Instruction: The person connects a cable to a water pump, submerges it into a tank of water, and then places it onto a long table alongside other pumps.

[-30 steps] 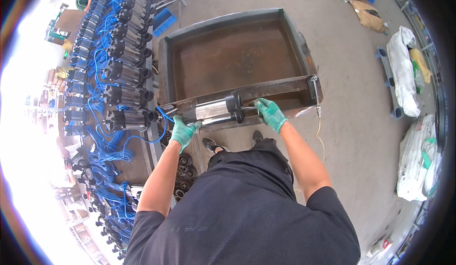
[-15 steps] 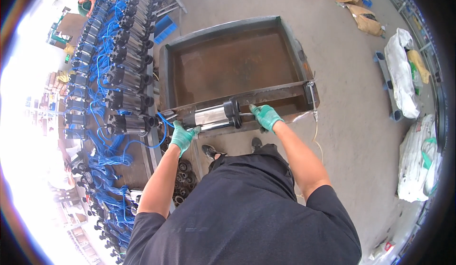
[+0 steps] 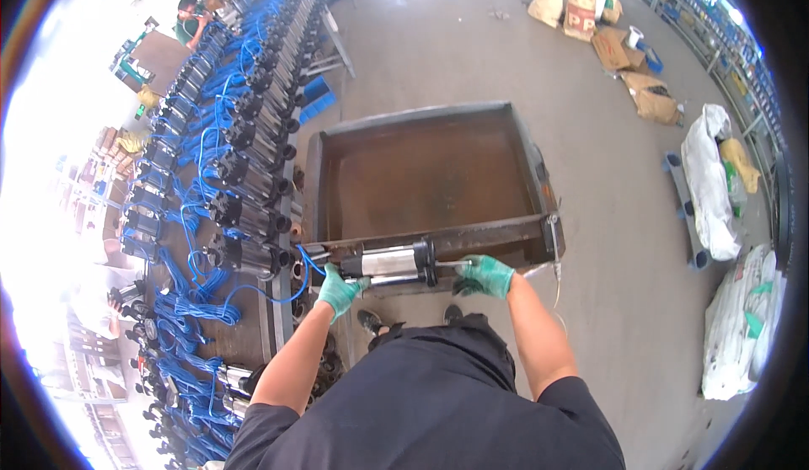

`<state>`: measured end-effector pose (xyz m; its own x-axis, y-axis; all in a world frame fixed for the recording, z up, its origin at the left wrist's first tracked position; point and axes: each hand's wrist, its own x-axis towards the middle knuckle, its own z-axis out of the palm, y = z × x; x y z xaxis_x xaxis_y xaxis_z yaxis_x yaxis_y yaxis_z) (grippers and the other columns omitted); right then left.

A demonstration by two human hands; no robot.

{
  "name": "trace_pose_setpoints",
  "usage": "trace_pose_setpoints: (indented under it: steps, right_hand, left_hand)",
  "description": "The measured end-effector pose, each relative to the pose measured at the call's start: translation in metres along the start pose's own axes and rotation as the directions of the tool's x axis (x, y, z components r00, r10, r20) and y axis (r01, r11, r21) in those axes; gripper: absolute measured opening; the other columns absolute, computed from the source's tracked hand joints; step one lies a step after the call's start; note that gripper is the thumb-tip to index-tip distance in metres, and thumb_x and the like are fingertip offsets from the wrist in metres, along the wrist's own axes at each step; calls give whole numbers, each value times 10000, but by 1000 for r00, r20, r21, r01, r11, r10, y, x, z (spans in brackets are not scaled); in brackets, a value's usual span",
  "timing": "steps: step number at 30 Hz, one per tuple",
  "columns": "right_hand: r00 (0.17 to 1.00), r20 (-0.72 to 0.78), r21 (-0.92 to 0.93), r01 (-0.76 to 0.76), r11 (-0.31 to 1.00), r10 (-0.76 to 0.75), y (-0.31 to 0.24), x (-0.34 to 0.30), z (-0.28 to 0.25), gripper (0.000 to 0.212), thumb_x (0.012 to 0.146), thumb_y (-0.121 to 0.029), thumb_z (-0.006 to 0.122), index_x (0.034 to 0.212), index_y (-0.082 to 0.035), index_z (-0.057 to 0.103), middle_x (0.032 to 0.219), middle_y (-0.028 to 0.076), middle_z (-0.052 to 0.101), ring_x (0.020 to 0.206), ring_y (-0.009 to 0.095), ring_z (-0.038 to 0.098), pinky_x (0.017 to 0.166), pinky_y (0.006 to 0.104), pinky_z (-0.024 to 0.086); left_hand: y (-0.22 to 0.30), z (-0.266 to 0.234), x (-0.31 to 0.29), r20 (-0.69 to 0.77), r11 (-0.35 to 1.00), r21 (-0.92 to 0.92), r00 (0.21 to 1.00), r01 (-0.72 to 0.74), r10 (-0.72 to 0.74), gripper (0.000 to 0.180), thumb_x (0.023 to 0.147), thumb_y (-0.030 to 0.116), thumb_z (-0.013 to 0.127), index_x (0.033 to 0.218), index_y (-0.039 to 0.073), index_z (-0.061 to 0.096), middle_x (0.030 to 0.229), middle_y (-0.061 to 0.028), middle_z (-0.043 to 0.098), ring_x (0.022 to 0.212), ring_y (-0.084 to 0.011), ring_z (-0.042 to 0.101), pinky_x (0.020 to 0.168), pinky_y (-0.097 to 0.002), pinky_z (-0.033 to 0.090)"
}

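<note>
- From where I stand, the head view shows a silver-and-black pump unit (image 3: 390, 261) held lying across the near edge of a low metal tank (image 3: 413, 114), in front of the person's body.
- Its long axis runs left to right, close to level and roughly along the tank's near wall. The dark flanged end faces right, with a thin rod (image 3: 452, 264) reaching out of it; the other end faces left, where a blue cable (image 3: 312, 263) meets it beside the glove.
- The left hand (image 3: 339, 291), in a green glove, has its fingers closed around the left end, one digit lying along the underside tube; the rest are hidden, so I can't tell how they sit.
- The right hand (image 3: 490, 276) has its fingers drawn together, seemingly pinching the rod near its outer tip. How hard, I can't tell.
- I'd judge the step in hand to be steadying the unit and working at that rod. Whether the tank rim bears any weight isn't clear to me.
- To my mind the next move calls for a firm left grip, the rod kept in line with the body, and slack in the cable.
- Off to the left, similar units (image 3: 244, 171) stand in rows on a bench among blue cable coils (image 3: 211, 312).
</note>
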<state>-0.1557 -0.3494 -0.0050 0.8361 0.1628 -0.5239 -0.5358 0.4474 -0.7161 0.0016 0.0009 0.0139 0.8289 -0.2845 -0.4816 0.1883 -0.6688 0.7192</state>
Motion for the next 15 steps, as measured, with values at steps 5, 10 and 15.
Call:
trace_pose_setpoints:
  steps: [5,10,15]
  right_hand:
    - [960,-260,-268,-178,947,107,15,31,-14,628,983,-616,530,887,-5,640,731,103,626,557,211,596,527,361,487]
    - [866,-487,-402,-107,909,-113,38,58,-5,529,1036,-416,479,1202,57,651,1055,133,709,952,275,656,957,385,476]
    - [864,-336,-484,184,856,-376,44,31,-8,333,1021,-188,548,1306,-26,603,1125,144,681,1002,225,639,890,331,513]
  left_hand:
    - [0,0,-2,-12,997,60,999,45,-45,1094,805,303,867,1498,-111,129,1318,-189,579,1171,-239,563,1038,-321,431]
    - [7,-1,-9,-37,999,49,999,14,-12,1124,803,323,866,1506,-115,106,1319,-193,579,1168,-243,566,1030,-317,434]
    - [8,-3,-8,50,996,-19,995,84,-83,1075,813,319,860,1487,-106,139,1260,-179,609,1135,-235,579,1010,-316,445]
